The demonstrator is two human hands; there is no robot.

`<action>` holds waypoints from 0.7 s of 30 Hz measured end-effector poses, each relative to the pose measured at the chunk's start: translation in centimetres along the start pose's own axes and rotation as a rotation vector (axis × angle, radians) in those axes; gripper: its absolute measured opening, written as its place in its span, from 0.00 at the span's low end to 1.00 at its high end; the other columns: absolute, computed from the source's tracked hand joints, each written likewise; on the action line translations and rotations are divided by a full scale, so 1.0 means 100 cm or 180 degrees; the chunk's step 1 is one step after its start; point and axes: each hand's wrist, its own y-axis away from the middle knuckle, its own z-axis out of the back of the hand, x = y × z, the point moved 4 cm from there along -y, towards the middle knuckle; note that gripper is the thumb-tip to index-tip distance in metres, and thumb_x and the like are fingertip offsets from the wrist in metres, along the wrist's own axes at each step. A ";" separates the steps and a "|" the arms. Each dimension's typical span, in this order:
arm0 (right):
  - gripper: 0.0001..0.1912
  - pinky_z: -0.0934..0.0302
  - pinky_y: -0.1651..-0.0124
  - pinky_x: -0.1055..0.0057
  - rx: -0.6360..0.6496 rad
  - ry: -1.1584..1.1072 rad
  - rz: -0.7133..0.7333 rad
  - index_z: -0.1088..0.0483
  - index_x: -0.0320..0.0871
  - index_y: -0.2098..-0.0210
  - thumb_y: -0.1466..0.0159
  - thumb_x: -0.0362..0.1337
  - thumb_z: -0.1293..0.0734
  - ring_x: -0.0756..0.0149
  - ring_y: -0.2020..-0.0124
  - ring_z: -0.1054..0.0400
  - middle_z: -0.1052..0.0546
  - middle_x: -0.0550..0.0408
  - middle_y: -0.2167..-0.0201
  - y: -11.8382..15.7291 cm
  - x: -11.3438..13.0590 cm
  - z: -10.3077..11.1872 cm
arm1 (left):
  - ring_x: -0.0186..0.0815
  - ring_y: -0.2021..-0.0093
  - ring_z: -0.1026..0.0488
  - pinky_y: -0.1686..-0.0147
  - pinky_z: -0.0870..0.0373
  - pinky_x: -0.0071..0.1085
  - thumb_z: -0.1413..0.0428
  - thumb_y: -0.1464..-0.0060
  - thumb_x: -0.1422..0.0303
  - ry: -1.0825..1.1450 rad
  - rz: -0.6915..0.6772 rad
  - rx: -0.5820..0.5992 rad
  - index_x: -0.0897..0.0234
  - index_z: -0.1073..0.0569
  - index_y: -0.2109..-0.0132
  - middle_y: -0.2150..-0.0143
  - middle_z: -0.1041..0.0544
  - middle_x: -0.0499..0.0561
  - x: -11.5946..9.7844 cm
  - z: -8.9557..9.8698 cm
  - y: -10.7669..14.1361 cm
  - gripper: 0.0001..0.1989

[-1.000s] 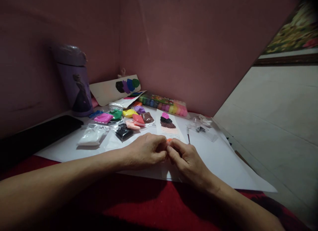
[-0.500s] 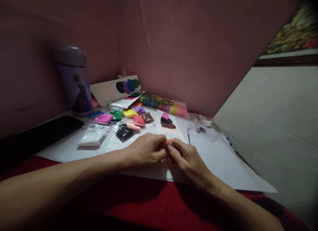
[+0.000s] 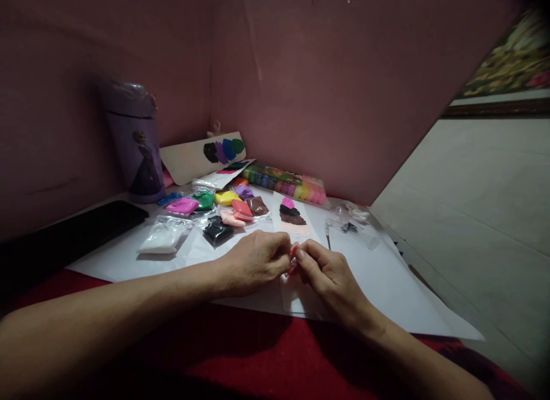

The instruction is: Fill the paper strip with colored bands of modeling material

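Observation:
My left hand (image 3: 258,258) and my right hand (image 3: 330,272) meet over the near end of a white card strip (image 3: 296,301). Between their closed fingertips is a small orange-red packet of clay (image 3: 294,252), which both hands pinch; its clear wrapping glints below the fingers. Most of the packet is hidden by the fingers. Beyond the hands, the card carries textured patches of pink, black, brown and pale peach clay (image 3: 293,212). A thin tool (image 3: 328,236) lies just right of the card.
Several clay packets, including a white one (image 3: 161,238) and a black one (image 3: 217,230), lie left of the card. A purple tumbler (image 3: 135,148), a dark flat object (image 3: 98,228), a clay tray (image 3: 286,182) and plastic scraps (image 3: 352,225) surround them on white paper (image 3: 387,279).
My right fingertips have drawn slightly apart from the left, so more of the orange-red packet shows between them. The whole view has shifted slightly.

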 end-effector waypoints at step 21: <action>0.15 0.48 0.73 0.73 0.0028 -0.0061 0.0056 0.38 0.43 0.75 0.33 0.40 0.44 0.71 0.78 0.41 0.34 0.60 0.80 0.001 0.002 0.000 | 0.30 0.73 0.32 0.73 0.39 0.26 0.52 0.43 0.68 0.0147 -0.0170 -0.0471 0.66 0.28 0.69 0.73 0.25 0.49 0.000 0.003 -0.001 0.11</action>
